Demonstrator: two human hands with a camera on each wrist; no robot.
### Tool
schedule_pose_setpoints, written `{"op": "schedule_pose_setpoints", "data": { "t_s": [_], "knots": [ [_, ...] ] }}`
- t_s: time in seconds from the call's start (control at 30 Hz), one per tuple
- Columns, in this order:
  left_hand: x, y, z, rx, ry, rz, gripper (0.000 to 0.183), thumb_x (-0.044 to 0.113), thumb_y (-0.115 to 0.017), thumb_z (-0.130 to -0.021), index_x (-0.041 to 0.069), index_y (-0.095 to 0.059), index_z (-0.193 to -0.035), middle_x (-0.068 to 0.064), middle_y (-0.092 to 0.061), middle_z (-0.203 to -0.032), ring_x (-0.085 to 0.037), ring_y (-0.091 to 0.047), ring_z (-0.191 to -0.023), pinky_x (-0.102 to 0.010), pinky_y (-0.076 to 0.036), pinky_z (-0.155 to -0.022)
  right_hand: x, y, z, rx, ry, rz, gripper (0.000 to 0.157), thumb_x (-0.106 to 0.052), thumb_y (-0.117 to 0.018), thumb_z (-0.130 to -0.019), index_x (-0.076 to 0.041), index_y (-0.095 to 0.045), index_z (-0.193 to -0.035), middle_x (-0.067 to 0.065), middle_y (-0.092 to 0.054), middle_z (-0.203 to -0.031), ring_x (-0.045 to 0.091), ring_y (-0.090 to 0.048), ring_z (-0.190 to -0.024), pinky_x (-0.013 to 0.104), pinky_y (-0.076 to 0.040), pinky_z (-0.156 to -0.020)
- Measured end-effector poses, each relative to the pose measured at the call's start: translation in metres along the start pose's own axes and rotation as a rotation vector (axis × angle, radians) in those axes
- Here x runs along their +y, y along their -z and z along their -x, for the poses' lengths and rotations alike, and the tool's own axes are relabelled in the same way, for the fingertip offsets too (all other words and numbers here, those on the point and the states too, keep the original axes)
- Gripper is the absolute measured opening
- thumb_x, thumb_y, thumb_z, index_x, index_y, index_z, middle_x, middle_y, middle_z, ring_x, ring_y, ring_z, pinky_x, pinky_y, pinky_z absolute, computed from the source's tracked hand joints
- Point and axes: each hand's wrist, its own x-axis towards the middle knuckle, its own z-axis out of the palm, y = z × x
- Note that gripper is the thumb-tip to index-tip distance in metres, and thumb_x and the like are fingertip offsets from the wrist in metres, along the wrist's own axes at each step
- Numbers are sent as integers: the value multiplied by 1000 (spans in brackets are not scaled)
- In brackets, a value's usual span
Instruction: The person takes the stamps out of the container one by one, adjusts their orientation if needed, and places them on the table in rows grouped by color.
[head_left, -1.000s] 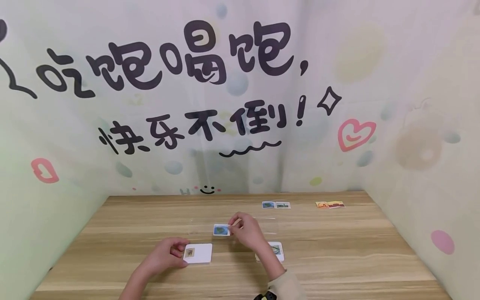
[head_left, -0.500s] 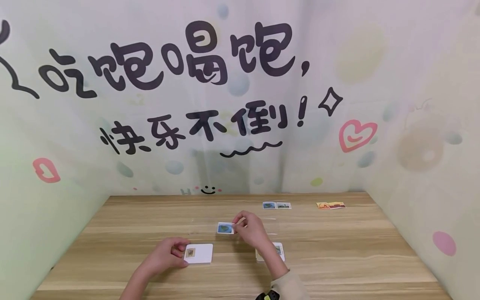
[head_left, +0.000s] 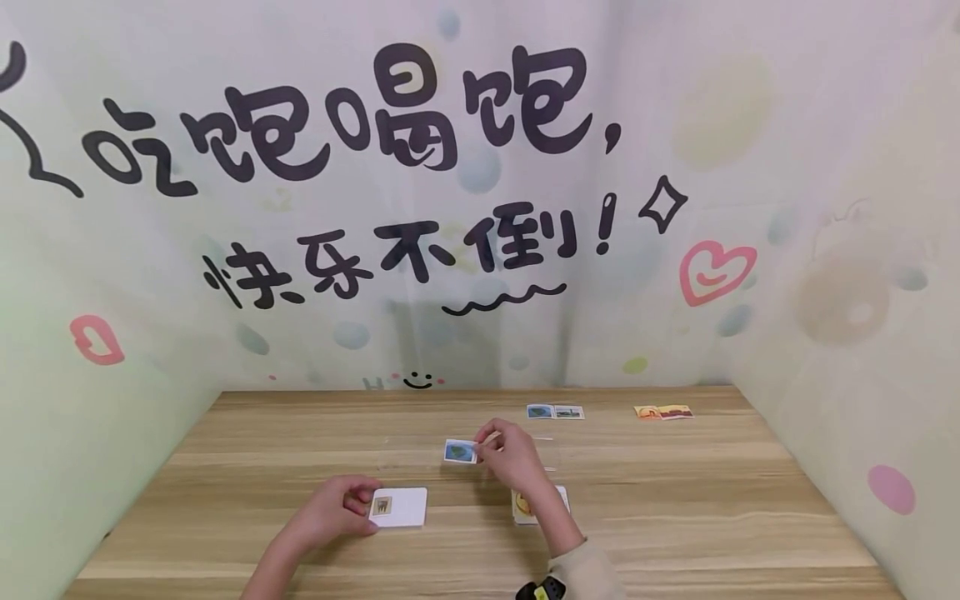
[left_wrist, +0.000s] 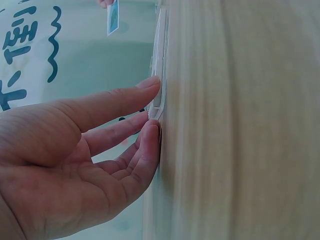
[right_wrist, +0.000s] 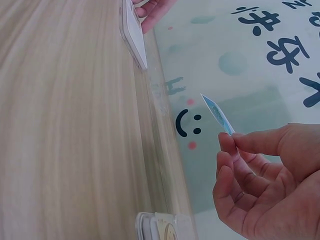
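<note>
A small blue stamp (head_left: 459,451) with a green shape printed on it is raised above the table. My right hand (head_left: 516,458) pinches its right edge between thumb and index finger; the right wrist view has the stamp (right_wrist: 216,112) nearly edge-on. To the left, my left hand (head_left: 330,512) holds the left side of a stack of white cards (head_left: 407,507) on the table. Thumb and fingers meet the stack's edge in the left wrist view. A brown stamp (head_left: 382,506) lies on the top card.
Below my right forearm, which partly hides it, sits another card stack (head_left: 521,510). A clear flat sheet (head_left: 412,454) lies behind the white cards. Paired blue and green stamps (head_left: 555,412) and orange stamps (head_left: 664,412) lie near the wall (head_left: 480,350).
My right hand has carried the blue stamp slightly right and away from me. More of the right stack's orange picture shows. My left hand has stayed on the white cards.
</note>
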Motion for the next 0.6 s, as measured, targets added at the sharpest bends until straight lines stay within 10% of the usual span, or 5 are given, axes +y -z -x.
{"op": "schedule_pose_setpoints", "data": {
  "t_s": [0.6],
  "knots": [
    [4,0,0,-6,13,1,57,-16,-82,-73,-24,-59,-124,-13,-61,-100,-21,-59,-86,-21,-52,-72,2,7,-1,22,-28,7,5,0,-69,-98,2,-65,-97,16,-71,-78,22,-61,-64,27,-49,-57]
  ]
}}
